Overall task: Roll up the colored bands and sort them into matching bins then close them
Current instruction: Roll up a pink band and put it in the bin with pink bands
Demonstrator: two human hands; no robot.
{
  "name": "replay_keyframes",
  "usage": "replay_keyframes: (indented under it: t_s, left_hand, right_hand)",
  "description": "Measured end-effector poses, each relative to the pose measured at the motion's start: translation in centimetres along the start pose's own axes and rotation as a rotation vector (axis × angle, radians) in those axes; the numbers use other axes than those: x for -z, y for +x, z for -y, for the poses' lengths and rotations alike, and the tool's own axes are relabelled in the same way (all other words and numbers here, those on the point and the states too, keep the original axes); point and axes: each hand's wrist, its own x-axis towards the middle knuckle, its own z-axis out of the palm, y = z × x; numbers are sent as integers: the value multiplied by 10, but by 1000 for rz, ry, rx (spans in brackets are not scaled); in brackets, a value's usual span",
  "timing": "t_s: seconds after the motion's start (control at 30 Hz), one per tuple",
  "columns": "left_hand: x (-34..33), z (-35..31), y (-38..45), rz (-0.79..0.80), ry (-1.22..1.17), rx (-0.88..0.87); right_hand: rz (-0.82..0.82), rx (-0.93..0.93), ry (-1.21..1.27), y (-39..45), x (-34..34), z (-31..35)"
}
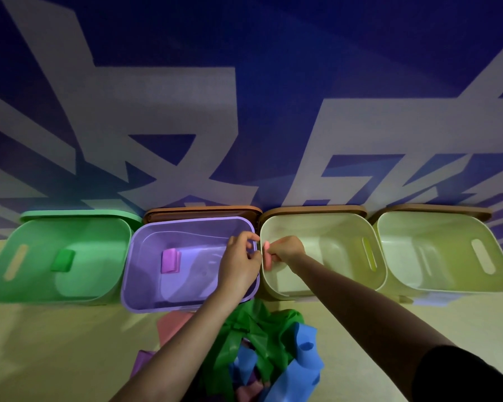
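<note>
Both hands are up at centre frame, working a pink band (267, 258) right over the seam between the purple bin (145, 285) and the cream bin (325, 285) beside it: the left hand (238, 265) has its fingers curled with the tips at the roll's edge, and the right hand (285, 250) pinches the band from the other side, so each grip is narrow and closed on that pink roll. It looks partly wound, a small tight coil, though how much tail is left I cannot tell. Four bins sit open in a row across the middle of the frame: the green bin (0, 282) at the left already holds a green roll (62, 260), the purple one holds a pinkish-purple roll (170, 261), and the far-right cream bin (500, 274) shows nothing inside from here. Lids (201, 211) stand tucked behind the bins against the blue wall. At bottom centre a loose heap waits on the counter (41, 343): green bands (244, 329), a blue band (305, 358), another pink strip (172, 320), some purple. My read is that these bands are thin, light, soft and stretchy, a bit grippy, and likely to spring open if released early, so hold the coil across its flat sides and keep thumb pressure on the free end until it drops into a bin
</note>
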Motion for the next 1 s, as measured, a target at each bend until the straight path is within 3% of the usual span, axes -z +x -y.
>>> replay_keyframes:
  t_s: [0.13, 0.37, 0.57, 0.77, 1.0]
  left_hand:
    - [1, -1, 1, 2, 15, 2]
    - [-1, 1, 0, -5, 15, 3]
    - [-4, 4, 1, -18, -20, 3]
    - [-4, 6, 1, -19, -42, -10]
    - [-4, 6, 1, -18, -48, -8]
  right_hand:
    - [28, 29, 71, -3, 5, -3]
    - [-51, 43, -24, -5, 4, -6]
    - [62, 36, -134, -4, 16, 0]
    - [70, 0, -1, -4, 24, -3]
    - [83, -26, -72, -8, 20, 0]
